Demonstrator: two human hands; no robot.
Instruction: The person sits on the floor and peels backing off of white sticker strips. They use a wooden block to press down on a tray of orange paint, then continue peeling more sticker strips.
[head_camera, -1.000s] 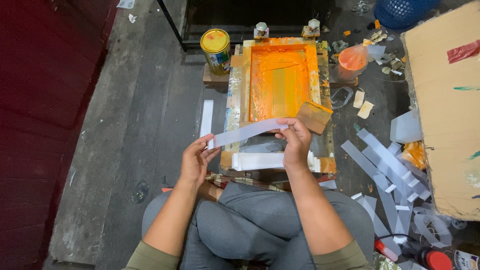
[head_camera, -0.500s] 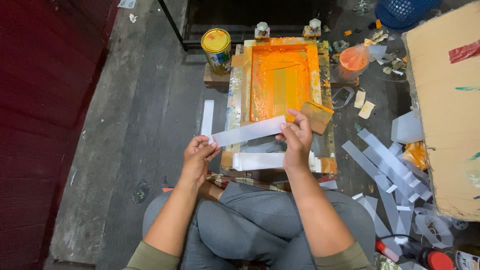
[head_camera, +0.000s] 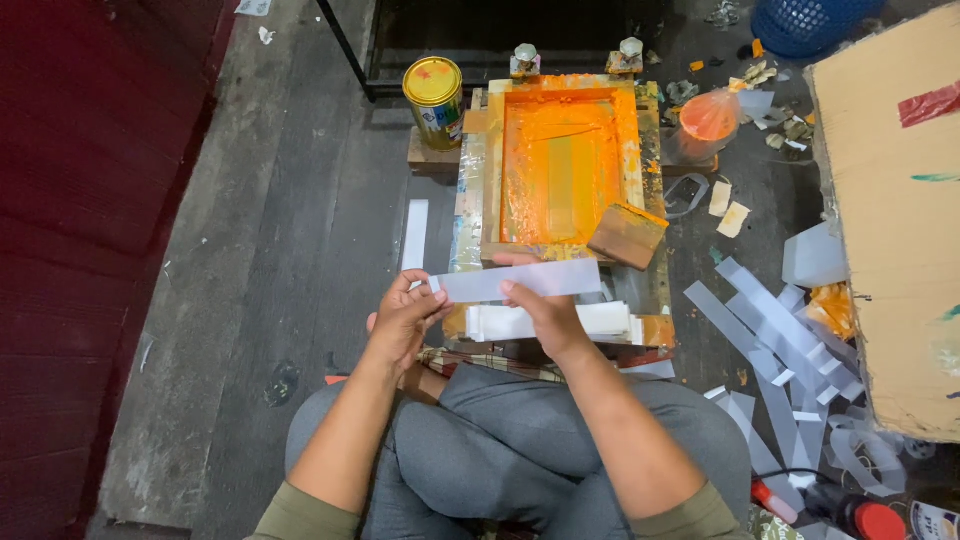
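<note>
A pale translucent strip (head_camera: 520, 281) is held level above the person's lap, just in front of the orange-inked screen frame (head_camera: 560, 165). The left hand (head_camera: 405, 320) pinches its left end, fingers curled closed; the right hand (head_camera: 545, 315) grips it near the middle, thumb on top. A stack of strips (head_camera: 550, 322) lies just beneath. Bare floor (head_camera: 300, 250) opens to the left; loose strips (head_camera: 780, 340) crowd the right.
</note>
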